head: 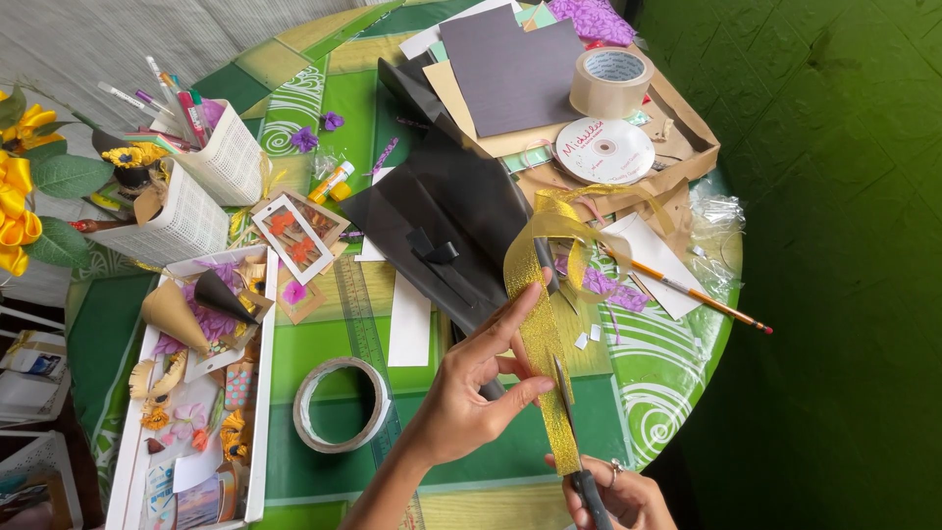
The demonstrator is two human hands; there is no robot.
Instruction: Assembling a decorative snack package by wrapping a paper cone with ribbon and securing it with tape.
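Gold ribbon point(542, 339) pinched in left hand point(471, 393); right hand point(618, 496) grips scissors point(572, 432).

A home craft corner. A round table point(294, 118) under a green patterned cloth was crowded with hobby supplies: tape rolls point(340, 404), paper sheets point(510, 69), a disc point(604, 150), a pencil point(702, 294), pens in a paper-covered holder point(231, 157), and a white tray point(260, 412) of paper flowers and cones. Artificial yellow flowers point(15, 196) stood at the left, beside a green wall point(844, 196).
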